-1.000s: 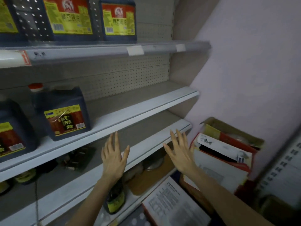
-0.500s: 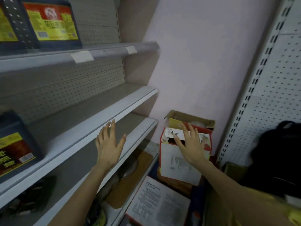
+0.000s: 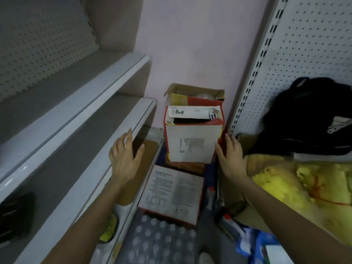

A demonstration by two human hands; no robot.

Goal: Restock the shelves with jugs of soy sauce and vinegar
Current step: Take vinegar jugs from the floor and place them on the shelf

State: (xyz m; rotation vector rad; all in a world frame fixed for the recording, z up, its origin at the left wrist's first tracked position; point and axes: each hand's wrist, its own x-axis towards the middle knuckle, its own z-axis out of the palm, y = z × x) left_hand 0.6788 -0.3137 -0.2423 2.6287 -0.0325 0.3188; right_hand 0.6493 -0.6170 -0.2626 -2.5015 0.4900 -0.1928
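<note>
Your view has swung right and down, away from the stocked jugs, which are now out of sight, and onto the floor corner. Your right hand [image 3: 231,159] has dropped from the top of the red-and-white carton [image 3: 192,143] to its right side, fingers straight and gripping nothing; whether it touches the cardboard cannot be told. Your left hand [image 3: 125,159] hovers with fingers spread and released, just off the front lip of the lower shelf [image 3: 85,155]. That carton's top stands open with something dark inside, probably your next jugs, though none shows plainly. You look set to take hold of it, so bring the left hand across to its other side.
</note>
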